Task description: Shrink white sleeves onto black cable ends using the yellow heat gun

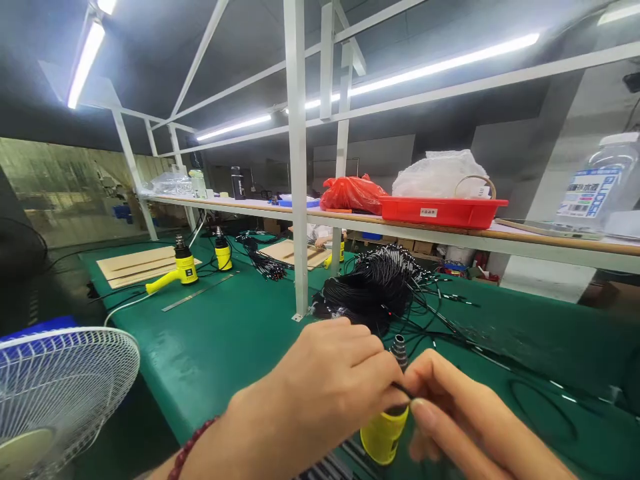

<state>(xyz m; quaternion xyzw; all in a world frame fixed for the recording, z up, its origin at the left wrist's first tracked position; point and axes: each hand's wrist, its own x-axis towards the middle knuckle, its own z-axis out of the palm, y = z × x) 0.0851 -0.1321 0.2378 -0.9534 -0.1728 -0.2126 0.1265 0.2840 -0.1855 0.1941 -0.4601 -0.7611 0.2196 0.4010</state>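
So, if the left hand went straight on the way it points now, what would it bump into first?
Most likely the right hand, just ahead of the left hand, with a thin black cable spanning them. Depth is hard to judge here.

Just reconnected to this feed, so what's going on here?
A person's left hand and right hand hold a thin black cable between them. Behind the hands, partly hidden, a yellow heat gun stands upright on the green table. A heap of black cables lies beyond it.
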